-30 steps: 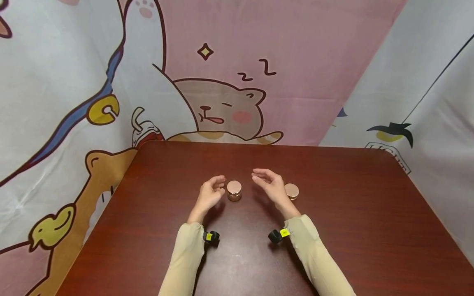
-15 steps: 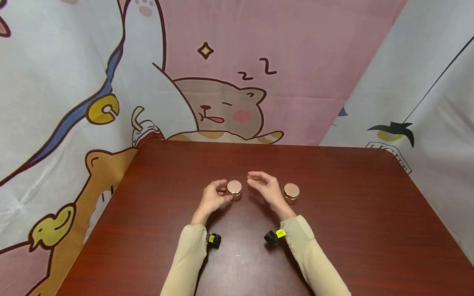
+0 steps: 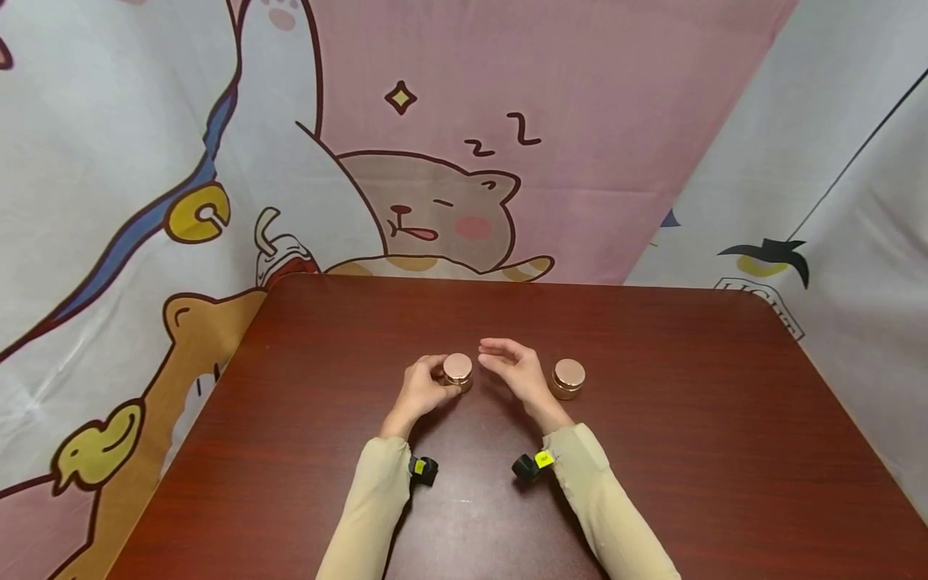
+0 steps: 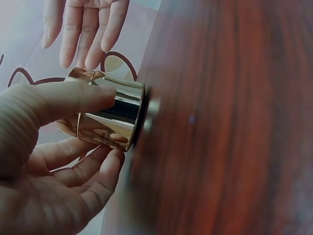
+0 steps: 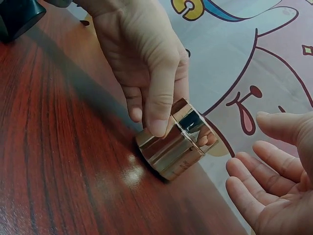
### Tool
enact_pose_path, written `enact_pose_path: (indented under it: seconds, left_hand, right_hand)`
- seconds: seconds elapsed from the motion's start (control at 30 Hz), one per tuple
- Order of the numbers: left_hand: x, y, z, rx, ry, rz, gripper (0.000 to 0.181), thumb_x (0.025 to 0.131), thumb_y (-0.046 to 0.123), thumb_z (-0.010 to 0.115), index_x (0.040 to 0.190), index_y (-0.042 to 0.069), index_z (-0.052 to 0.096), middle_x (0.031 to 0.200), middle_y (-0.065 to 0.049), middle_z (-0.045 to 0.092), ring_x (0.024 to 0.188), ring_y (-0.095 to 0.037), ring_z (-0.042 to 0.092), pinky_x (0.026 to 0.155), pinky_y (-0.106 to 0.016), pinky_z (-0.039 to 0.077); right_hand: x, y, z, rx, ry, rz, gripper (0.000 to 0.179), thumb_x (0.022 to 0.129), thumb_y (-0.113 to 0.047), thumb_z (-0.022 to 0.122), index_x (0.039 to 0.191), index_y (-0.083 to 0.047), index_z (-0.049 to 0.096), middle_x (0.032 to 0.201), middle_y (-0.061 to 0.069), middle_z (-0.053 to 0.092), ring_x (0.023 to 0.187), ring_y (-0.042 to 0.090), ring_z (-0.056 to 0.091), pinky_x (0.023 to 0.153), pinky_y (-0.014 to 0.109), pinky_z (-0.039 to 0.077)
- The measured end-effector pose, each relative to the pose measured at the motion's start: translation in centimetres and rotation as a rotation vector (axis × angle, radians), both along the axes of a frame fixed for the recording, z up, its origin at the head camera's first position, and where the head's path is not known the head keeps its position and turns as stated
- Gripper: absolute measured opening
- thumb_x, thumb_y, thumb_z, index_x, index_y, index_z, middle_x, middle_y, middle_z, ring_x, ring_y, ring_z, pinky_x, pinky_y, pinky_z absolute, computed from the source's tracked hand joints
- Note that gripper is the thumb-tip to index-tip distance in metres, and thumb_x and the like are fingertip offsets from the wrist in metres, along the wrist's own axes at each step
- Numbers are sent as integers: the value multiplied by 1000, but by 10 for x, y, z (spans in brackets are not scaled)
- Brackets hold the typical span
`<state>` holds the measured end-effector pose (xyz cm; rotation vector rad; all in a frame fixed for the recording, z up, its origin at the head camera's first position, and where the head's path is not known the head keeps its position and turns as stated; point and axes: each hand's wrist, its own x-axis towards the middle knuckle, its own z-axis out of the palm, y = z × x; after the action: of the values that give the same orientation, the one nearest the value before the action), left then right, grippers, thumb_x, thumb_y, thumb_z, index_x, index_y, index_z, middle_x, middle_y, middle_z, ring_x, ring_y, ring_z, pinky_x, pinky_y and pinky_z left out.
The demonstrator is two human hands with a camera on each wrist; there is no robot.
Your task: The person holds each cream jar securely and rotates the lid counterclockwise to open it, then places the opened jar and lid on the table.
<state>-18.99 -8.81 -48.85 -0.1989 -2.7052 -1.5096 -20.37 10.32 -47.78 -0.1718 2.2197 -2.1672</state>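
A small gold cosmetic jar (image 3: pixel 457 372) with a pale pink top stands upright mid-table. My left hand (image 3: pixel 424 387) holds it from the left side. In the left wrist view the thumb lies along the shiny wall of the jar (image 4: pixel 110 120), and the other fingers bend round its opposite side. My right hand (image 3: pixel 519 374) hovers just right of this jar, fingers relaxed and apart from it, palm turned toward it in the right wrist view. A second matching jar (image 3: pixel 569 379) stands to the right of the right hand, untouched.
Both jars are on a dark reddish-brown wooden table (image 3: pixel 689 419). A cartoon-printed cloth (image 3: pixel 594 121) hangs behind its back edge and along the sides. Black wrist cameras (image 3: pixel 527 467) sit at both sleeve cuffs, above the tabletop.
The left hand has moved right from beside the jar and taken hold of it. The right hand has shifted left toward the same jar, uncovering the second jar.
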Motion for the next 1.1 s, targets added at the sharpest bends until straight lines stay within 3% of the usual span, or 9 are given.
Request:
enact_pose_path:
  seconds: [0.2, 0.7, 1.0, 1.1]
  left_hand:
    - [-3, 2, -1, -69, -15, -8, 52, 69, 2, 89, 117, -10, 70, 107, -22, 70, 95, -32, 65, 86, -39, 55]
    - [-5, 3, -3, -59, 19, 20, 49, 65, 5, 93, 108, -8, 73, 96, -19, 73, 86, -32, 69, 77, -36, 58]
    - [-5, 4, -1, -12, 57, -8, 45, 66, 3, 92, 105, -8, 74, 90, -19, 75, 83, -32, 73, 74, -37, 61]
    - [-5, 5, 4, 15, 54, -13, 44, 67, 2, 92, 106, -7, 73, 90, -19, 76, 82, -32, 73, 72, -36, 61]
  right_hand:
    - [1, 1, 0, -7, 8, 8, 35, 90, 7, 71, 124, 16, 64, 120, 34, 67, 93, -2, 67, 83, 15, 54]
    - [3, 4, 2, -19, 7, 13, 35, 90, 8, 70, 123, 17, 63, 121, 34, 67, 92, -1, 67, 83, 15, 55]
    - [4, 8, 6, 7, 36, 17, 37, 91, 5, 71, 125, 17, 62, 123, 34, 66, 95, 0, 68, 84, 16, 55]
    - [5, 9, 10, 7, 48, 18, 39, 90, 6, 71, 126, 18, 60, 124, 34, 65, 103, 15, 71, 85, 17, 56]
